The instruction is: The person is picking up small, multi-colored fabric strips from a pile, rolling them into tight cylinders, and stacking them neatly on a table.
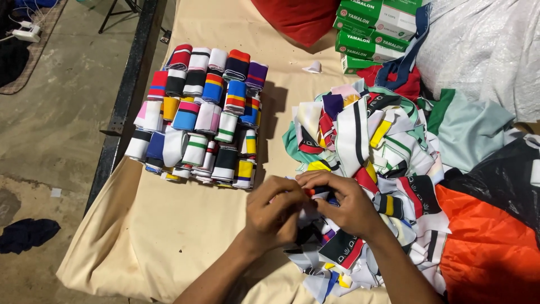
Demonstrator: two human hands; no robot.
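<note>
We're rolling a fabric strip (313, 192): left hand (274, 217) and right hand (343, 204) fingers pinch it, rolled stack (199, 118) at ten o'clock.

A stack of flat rectangular cardboard boxes (371, 25) is seen at the top edge of the view, right of centre, at the far side of the cloth-covered tabletop (169, 236). The boxes are green and white, each with a green band along one long side and a white face beside it, and a small round red mark is carried on the green band. They are laid one upon another, slightly askew, with their long sides turned toward the camera. The stack is cut off by the upper edge of the frame. A red cushion (295, 19) is found just beside it on the left, and a white woven sack (484, 50) on the right. No signs or screens are shown.
</note>
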